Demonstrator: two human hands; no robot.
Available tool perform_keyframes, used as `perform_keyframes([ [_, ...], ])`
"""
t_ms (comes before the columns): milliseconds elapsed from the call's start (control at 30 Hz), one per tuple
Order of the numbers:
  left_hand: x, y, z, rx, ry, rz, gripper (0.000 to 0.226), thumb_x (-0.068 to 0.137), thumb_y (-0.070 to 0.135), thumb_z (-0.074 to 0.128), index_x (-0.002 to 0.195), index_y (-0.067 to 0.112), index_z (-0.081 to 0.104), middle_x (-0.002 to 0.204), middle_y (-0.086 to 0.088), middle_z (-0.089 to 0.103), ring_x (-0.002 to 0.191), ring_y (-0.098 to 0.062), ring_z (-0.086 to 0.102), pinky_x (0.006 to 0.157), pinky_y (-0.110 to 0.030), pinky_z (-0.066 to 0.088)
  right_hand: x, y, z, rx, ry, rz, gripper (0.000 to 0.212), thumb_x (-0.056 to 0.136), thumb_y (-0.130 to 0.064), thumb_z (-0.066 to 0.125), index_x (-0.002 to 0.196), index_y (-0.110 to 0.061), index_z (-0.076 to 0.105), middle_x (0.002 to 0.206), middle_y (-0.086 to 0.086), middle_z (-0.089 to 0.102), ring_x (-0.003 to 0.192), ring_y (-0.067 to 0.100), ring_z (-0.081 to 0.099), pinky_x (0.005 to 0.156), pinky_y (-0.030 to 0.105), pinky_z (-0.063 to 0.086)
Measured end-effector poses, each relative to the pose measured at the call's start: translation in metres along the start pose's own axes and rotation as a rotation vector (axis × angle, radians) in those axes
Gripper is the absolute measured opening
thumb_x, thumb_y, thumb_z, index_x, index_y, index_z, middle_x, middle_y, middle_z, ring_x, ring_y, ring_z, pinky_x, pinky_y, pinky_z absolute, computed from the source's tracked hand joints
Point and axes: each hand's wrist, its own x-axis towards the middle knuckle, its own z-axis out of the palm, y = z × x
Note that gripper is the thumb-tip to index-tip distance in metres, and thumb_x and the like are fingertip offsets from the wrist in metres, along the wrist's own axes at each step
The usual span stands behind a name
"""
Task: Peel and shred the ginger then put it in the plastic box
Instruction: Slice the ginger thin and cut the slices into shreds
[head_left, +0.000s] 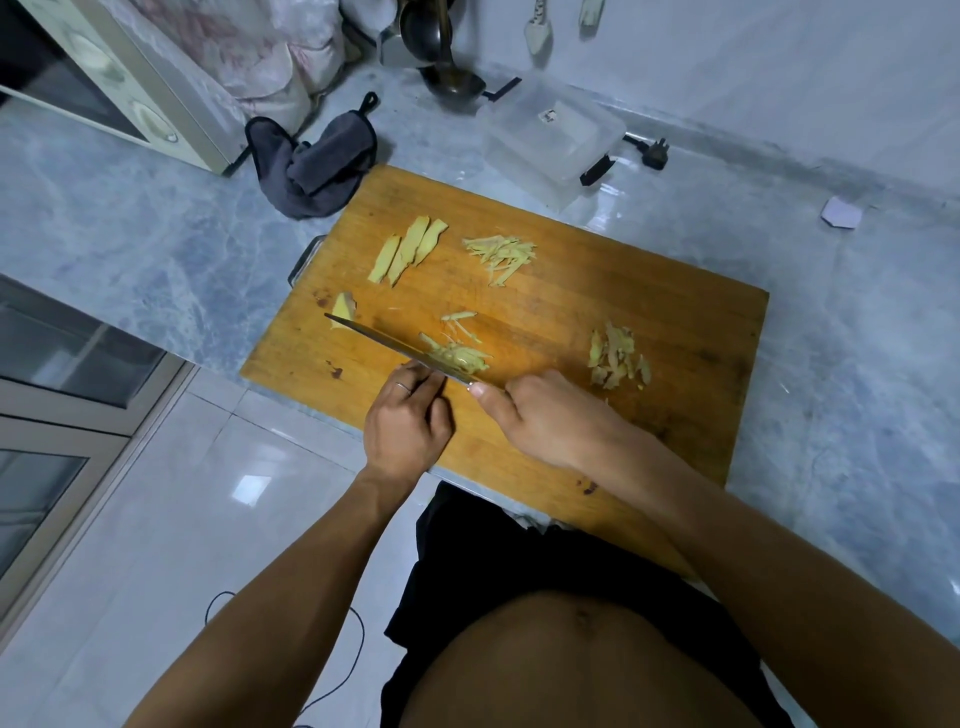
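Note:
On the wooden cutting board (571, 291) lie flat ginger slices (410, 249) at the far left, a heap of shreds (501, 254) beside them, and peelings (618, 358) at the right. A small ginger end piece (344, 306) sits by the knife tip. My right hand (545, 415) grips the handle of the knife (374, 338), whose blade angles away to the left. My left hand (405, 421) has its fingers curled down against the blade's near side, on ginger that is mostly hidden. Fresh shreds (462, 358) lie on the blade's far side. The clear plastic box (556, 135) stands behind the board.
A grey cloth (317, 166) lies at the board's far left corner, beside a cream oven (104, 78). Ladles (447, 52) hang at the back wall. A black plug (652, 153) and a paper scrap (841, 213) lie on the marble counter to the right.

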Motion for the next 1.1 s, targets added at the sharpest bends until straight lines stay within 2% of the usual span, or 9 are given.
perform_keyframes([
  [200, -0.001, -0.001, 0.001, 0.002, 0.019, 0.006, 0.028, 0.085, 0.012, 0.048, 0.090, 0.001, 0.074, 0.093, -0.012, 0.066, 0.089, -0.031, 0.063, 0.064, -0.029, 0.048, 0.000, -0.003, -0.005, -0.007, -0.024, 0.000, 0.063, 0.104, -0.057, 0.025, 0.064, -0.012, 0.045, 0.069, 0.009, 0.049, 0.059, 0.026, 0.049, 0.047, 0.032, 0.027],
  [334, 0.000, 0.001, 0.001, 0.009, 0.038, 0.000, 0.025, 0.083, 0.010, 0.050, 0.085, 0.003, 0.073, 0.087, -0.011, 0.064, 0.083, -0.030, 0.062, 0.061, -0.027, 0.043, 0.005, -0.007, -0.001, -0.033, -0.022, 0.018, 0.062, 0.103, -0.059, 0.024, 0.066, -0.014, 0.045, 0.072, 0.009, 0.048, 0.058, 0.025, 0.047, 0.047, 0.032, 0.025],
  [500, -0.001, 0.003, -0.001, 0.032, 0.038, -0.022, 0.026, 0.084, 0.013, 0.047, 0.076, 0.005, 0.071, 0.082, -0.011, 0.061, 0.075, -0.029, 0.057, 0.057, -0.024, 0.030, 0.008, -0.007, 0.009, -0.048, -0.028, 0.031, 0.056, 0.102, -0.061, 0.021, 0.069, -0.020, 0.041, 0.074, 0.006, 0.044, 0.066, 0.028, 0.047, 0.054, 0.034, 0.031],
  [700, -0.002, 0.000, 0.001, 0.014, 0.015, -0.008, 0.029, 0.085, 0.013, 0.047, 0.090, 0.004, 0.074, 0.093, -0.011, 0.065, 0.084, -0.029, 0.062, 0.061, -0.027, 0.044, 0.007, -0.002, 0.008, -0.007, 0.007, 0.016, 0.057, 0.102, -0.060, 0.024, 0.067, -0.019, 0.043, 0.072, 0.006, 0.049, 0.061, 0.023, 0.048, 0.048, 0.033, 0.027],
  [800, -0.001, -0.001, 0.000, 0.004, -0.003, -0.008, 0.032, 0.085, 0.014, 0.046, 0.093, 0.002, 0.075, 0.097, -0.012, 0.067, 0.090, -0.031, 0.064, 0.063, -0.029, 0.049, 0.003, -0.003, 0.004, 0.004, 0.009, 0.017, 0.061, 0.103, -0.058, 0.024, 0.068, -0.015, 0.048, 0.072, 0.008, 0.051, 0.060, 0.021, 0.048, 0.049, 0.033, 0.030],
  [967, -0.002, -0.003, 0.002, 0.001, -0.010, 0.003, 0.031, 0.085, 0.013, 0.049, 0.095, 0.001, 0.075, 0.099, -0.013, 0.068, 0.092, -0.031, 0.066, 0.066, -0.030, 0.052, 0.000, -0.005, 0.000, 0.012, -0.005, 0.016, 0.064, 0.103, -0.058, 0.025, 0.068, -0.011, 0.052, 0.069, 0.010, 0.054, 0.060, 0.025, 0.052, 0.054, 0.035, 0.038],
  [1101, -0.002, -0.002, 0.002, 0.007, -0.004, -0.007, 0.030, 0.085, 0.013, 0.049, 0.094, 0.002, 0.075, 0.098, -0.013, 0.068, 0.091, -0.031, 0.066, 0.064, -0.029, 0.051, 0.002, -0.005, 0.000, 0.006, -0.011, 0.019, 0.065, 0.103, -0.058, 0.025, 0.067, -0.011, 0.050, 0.068, 0.010, 0.053, 0.058, 0.025, 0.051, 0.050, 0.034, 0.035],
])
